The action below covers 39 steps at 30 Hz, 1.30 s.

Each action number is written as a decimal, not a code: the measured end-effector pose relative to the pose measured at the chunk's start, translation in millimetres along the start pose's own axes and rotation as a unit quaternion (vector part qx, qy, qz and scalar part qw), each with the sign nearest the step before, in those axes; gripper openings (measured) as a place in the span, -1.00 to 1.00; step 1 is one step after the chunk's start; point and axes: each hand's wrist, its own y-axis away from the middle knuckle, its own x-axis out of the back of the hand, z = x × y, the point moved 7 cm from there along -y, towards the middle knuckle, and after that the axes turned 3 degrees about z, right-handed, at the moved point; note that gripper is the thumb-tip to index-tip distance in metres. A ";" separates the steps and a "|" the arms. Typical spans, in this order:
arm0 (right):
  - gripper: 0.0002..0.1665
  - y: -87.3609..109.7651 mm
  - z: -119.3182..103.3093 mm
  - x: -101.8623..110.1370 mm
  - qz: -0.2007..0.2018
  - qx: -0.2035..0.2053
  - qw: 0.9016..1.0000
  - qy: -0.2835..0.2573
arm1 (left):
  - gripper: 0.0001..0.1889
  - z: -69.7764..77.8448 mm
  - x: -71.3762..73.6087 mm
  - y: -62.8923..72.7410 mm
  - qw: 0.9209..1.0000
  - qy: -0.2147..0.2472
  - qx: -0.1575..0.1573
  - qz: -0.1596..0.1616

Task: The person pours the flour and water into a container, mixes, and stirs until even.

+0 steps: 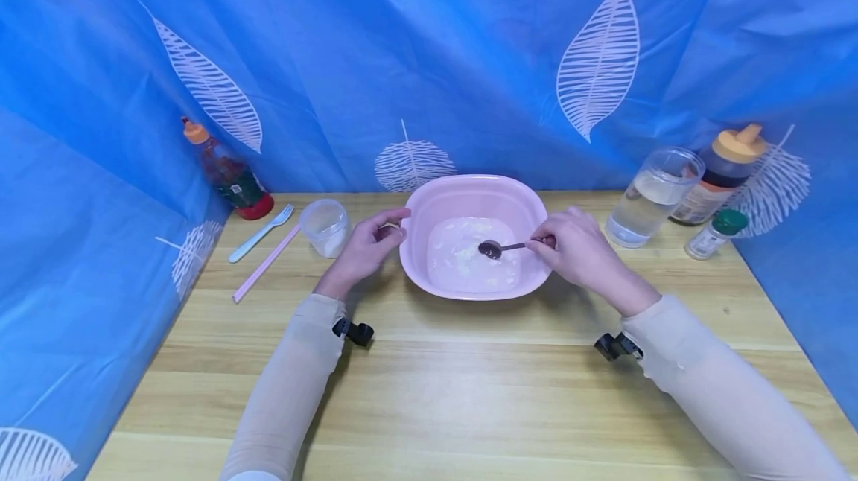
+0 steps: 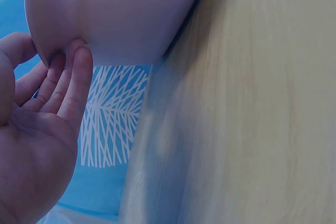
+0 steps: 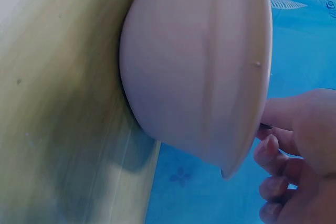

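Note:
A pink plastic basin (image 1: 418, 278) stands on the table, with whitish contents (image 1: 462, 261) spread over its bottom. At its left end my left hand (image 1: 365, 246) grips the rim; in the left wrist view the thumb is at the edge and the fingers (image 2: 79, 77) lie under the lip. My right hand (image 1: 576, 250) pinches the handle of a small dark brown spoon (image 1: 491, 249) over the right side of the basin. The spoon's bowl is above the whitish contents. In the right wrist view, the basin wall (image 3: 178, 61) hides most of the spoon.
Left of the basin are a clear cup (image 1: 324, 226) with white powder, a pink straw (image 1: 267, 263), a light blue fork (image 1: 261, 233) and a red sauce bottle (image 1: 231, 176). On the right stand a pitcher of water (image 1: 646, 202), a dark sauce bottle (image 1: 720, 176) and a green-capped shaker (image 1: 716, 234).

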 end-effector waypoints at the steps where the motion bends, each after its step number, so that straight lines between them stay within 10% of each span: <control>1: -0.85 -0.4 1.2 1.6 0.005 -0.001 1.000 -0.001 | -0.52 0.0 -0.1 -0.2 1.000 0.000 0.000 0.000; 18: -0.94 -7.5 -13.2 -19.0 -0.019 0.015 0.991 -0.130 | -0.53 -0.4 0.5 -0.4 1.000 0.003 0.003 -0.001; 28: -0.88 -17.9 -9.2 -14.4 0.069 0.004 0.996 -0.065 | -0.53 0.9 0.2 -0.6 1.000 0.004 -0.001 -0.002; 39: -0.82 -18.1 -5.8 -19.0 0.041 -0.031 0.994 -0.094 | -0.53 0.6 -0.8 -1.0 1.000 0.001 -0.002 0.000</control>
